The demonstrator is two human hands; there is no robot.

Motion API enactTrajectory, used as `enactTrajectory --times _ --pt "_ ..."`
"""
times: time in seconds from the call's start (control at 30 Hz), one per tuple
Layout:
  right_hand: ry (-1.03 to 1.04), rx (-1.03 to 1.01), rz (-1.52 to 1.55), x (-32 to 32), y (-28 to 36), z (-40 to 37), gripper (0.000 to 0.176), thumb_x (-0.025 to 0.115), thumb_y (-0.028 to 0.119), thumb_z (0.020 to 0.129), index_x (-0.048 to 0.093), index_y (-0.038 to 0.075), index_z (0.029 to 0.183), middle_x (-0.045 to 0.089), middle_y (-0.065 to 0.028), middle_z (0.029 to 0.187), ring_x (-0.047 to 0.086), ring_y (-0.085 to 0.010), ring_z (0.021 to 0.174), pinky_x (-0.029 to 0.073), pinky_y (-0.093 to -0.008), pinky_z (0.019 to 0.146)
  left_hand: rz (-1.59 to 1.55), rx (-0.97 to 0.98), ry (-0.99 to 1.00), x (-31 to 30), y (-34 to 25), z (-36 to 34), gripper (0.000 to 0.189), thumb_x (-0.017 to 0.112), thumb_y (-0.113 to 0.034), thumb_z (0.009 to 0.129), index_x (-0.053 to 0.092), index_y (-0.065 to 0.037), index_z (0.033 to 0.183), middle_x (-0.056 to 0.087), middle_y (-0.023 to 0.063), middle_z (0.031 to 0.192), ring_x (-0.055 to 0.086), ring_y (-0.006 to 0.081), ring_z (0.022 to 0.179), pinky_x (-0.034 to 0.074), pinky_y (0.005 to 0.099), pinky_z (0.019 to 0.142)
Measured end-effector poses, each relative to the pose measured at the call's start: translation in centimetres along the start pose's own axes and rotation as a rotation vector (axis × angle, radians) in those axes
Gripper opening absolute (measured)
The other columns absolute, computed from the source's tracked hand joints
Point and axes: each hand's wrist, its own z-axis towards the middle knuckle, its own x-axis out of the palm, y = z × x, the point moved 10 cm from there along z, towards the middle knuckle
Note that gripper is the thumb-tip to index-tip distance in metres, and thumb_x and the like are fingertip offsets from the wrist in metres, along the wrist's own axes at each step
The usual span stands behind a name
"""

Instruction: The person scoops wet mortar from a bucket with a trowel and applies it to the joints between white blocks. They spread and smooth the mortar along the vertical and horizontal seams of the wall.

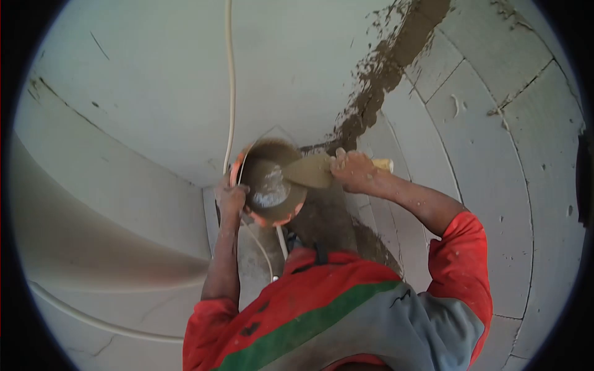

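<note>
An orange bucket [289, 212] with a mortar-coated inside is tilted in front of the body, with wet grey mix and a shiny watery patch in it. My left hand [232, 196] grips the bucket's left rim. My right hand [352, 170] is closed round a trowel, whose light wooden handle end sticks out to the right. The trowel's blade [311, 171], covered in mortar, reaches over the bucket's right rim with its tip inside.
A strip of wet dark mortar [385, 71] runs up the corner beside a block wall [476, 117]. A pale hose [231, 80] hangs down behind the bucket. Another pipe [102, 323] curves at lower left.
</note>
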Motion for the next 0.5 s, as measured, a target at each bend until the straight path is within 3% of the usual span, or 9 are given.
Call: enactTrajectory --times 0.03,0.1,0.23,0.33,0.43,0.5 --pt "-0.108 -0.006 -0.019 1.3 0.4 1.0 0.028 0.062 0.007 0.071 0.056 -0.002 0.096 0.059 -0.0200 0.087 0.064 -0.0362 0.072 0.053 -0.0466 0.060 0.006 0.116 -0.033 0.5 0.2 1.5 0.056 0.057 0.003 0.065 0.062 -0.002 0.120 0.061 0.0073 0.069 0.056 0.0177 0.047 0.045 0.0312 0.038" --pt "-0.081 0.007 -0.023 5.5 1.4 3.1 0.026 0.062 0.009 0.072 0.057 -0.002 0.095 0.061 -0.0201 0.085 0.065 -0.0359 0.074 0.053 -0.0463 0.061 -0.053 0.134 0.001 2.8 -1.9 1.0 0.054 0.055 0.005 0.067 0.058 0.003 0.121 0.054 0.0040 0.060 0.048 0.0147 0.038 0.039 0.0305 0.031" --pt "0.060 0.127 0.131 7.1 -0.5 1.3 0.025 0.061 0.015 0.078 0.056 -0.001 0.097 0.065 -0.0203 0.082 0.065 -0.0364 0.082 0.053 -0.0471 0.067 -0.040 0.143 0.072 5.5 -3.5 0.8 0.056 0.056 0.009 0.066 0.058 0.002 0.122 0.056 0.0052 0.063 0.047 0.0149 0.037 0.040 0.0304 0.030" --pt "0.001 0.362 0.294 6.4 -2.8 -4.3 0.030 0.060 0.020 0.082 0.055 -0.002 0.103 0.065 -0.0205 0.086 0.064 -0.0384 0.084 0.052 -0.0479 0.072 -0.088 0.130 0.073 5.5 -2.9 1.9 0.053 0.057 0.009 0.067 0.058 0.004 0.119 0.055 0.0055 0.061 0.047 0.0162 0.035 0.039 0.0312 0.029" --pt "0.012 0.414 0.313 7.8 -4.1 -5.7 0.036 0.060 0.024 0.084 0.054 -0.002 0.109 0.065 -0.0206 0.090 0.063 -0.0400 0.089 0.050 -0.0488 0.077 -0.160 0.077 0.101 5.7 -3.8 1.0 0.047 0.059 0.008 0.068 0.058 0.005 0.115 0.052 0.0057 0.059 0.046 0.0172 0.033 0.039 0.0322 0.029" --pt "-0.070 0.388 0.308 6.5 -4.7 -5.7 0.032 0.061 0.024 0.082 0.056 0.001 0.103 0.065 -0.0205 0.091 0.063 -0.0394 0.087 0.050 -0.0493 0.076 -0.207 0.057 0.088 5.5 -3.9 1.1 0.047 0.058 0.008 0.069 0.057 0.005 0.115 0.051 0.0060 0.058 0.046 0.0172 0.032 0.040 0.0325 0.028"
